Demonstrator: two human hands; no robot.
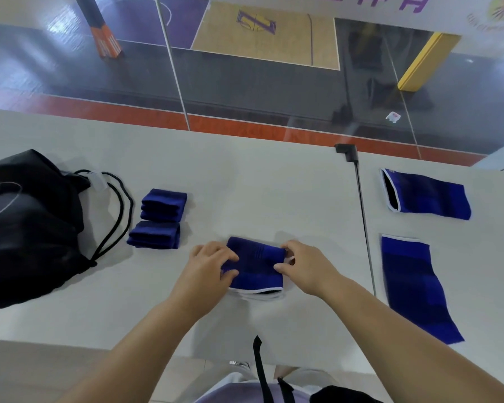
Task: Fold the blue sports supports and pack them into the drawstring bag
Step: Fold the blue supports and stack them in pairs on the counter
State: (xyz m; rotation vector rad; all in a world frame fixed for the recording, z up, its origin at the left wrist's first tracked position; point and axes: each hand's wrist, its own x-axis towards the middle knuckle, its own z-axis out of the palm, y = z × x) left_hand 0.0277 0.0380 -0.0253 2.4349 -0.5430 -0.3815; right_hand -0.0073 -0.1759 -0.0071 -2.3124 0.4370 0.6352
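The folding step is under way: the left hand (213,264) and the right hand (304,266) are both pinching the blue support (256,267) that is lying on the bench (245,181) between them, each hand grasping one side edge with thumb and curled fingers. The piece is already looking doubled over, its white-trimmed opening sitting at the near edge, toward the person. Two folded supports (160,218) are sitting side by side just beyond and to the left of the left hand, and further left again the black drawstring bag (29,225) is lying slumped with its cords trailing toward them. To the right of the right hand, past a thin dark seam in the bench, two unfolded supports are waiting: a far one (425,194) with its open mouth facing left, and a near one (416,289) lying flat and long. Judging from this, the task is roughly halfway through the folding and packing has not started. The next move is likely calling for pressing this fold flat, setting the piece beside the two finished ones, then reaching right for another flat support.
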